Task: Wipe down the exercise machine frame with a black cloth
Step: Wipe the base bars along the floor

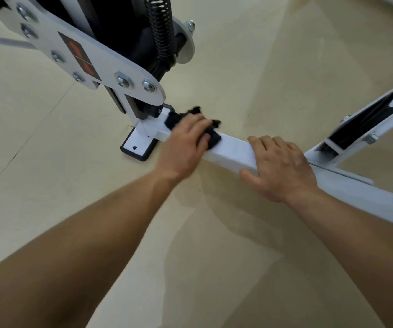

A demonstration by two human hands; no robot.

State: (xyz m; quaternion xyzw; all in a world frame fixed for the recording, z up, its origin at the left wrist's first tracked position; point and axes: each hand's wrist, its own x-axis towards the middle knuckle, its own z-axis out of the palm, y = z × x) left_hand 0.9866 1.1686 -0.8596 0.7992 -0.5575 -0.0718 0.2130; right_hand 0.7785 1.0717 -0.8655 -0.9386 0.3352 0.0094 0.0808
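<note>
One black cloth (pixel 192 121) lay bunched on top of the white base bar (pixel 233 150) of the exercise machine, at the bar's far end, just short of the upright post. The left hand (pixel 186 143) covered it, its grip closed on the cloth, with the fingers over the bunch, the thumb against its near edge, and ragged corners of fabric sticking out past the fingertips. The right hand (pixel 283 166), the second of the two hands in view, sat further along the same bar towards the person, its grip wrapped over the bar with fingers across the top and the thumb on the near face; the two hands were apart, with bare bar between them. At the bar's far end one flat foot plate (pixel 138 143) with a single hole rested on the beige floor (pixel 48 150). Above that end hung one white side plate (pixel 119 67) carrying six bolts and one red and black label (pixel 79 58), with one black coil spring (pixel 160 24) behind it. One slanted strut (pixel 368 119) rose from the bar beyond the right hand.
</note>
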